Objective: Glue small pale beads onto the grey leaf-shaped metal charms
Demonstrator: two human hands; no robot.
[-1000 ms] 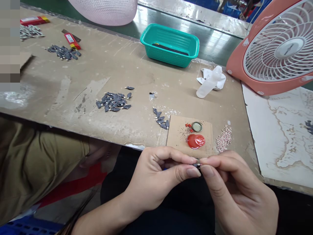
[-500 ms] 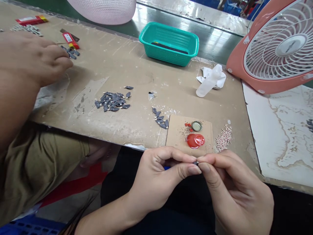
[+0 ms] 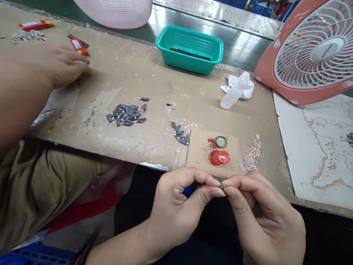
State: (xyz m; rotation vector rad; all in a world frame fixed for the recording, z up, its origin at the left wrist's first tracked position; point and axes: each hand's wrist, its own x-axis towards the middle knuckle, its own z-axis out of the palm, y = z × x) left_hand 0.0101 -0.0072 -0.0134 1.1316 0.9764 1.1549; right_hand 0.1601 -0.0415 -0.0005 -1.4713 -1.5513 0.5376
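My left hand and my right hand meet fingertip to fingertip at the table's front edge, both pinching one small dark grey piece. Fingertips cover most of it. Just beyond them lies a cardboard square bearing a red glossy blob and a bottle cap. Several dark pieces with pale tips form a short row left of the cardboard, and a larger pile lies farther left. Small pinkish beads are heaped to the right.
A teal basket stands at the back. Right of it are a translucent bottle on white tissue and a coral fan. Another person's hand reaches over the table at left, near red-and-yellow packets.
The other person's hand has moved slightly right, over the small dark pieces by the packet. My hands stay together, with the pinched piece turned slightly and a little lower.
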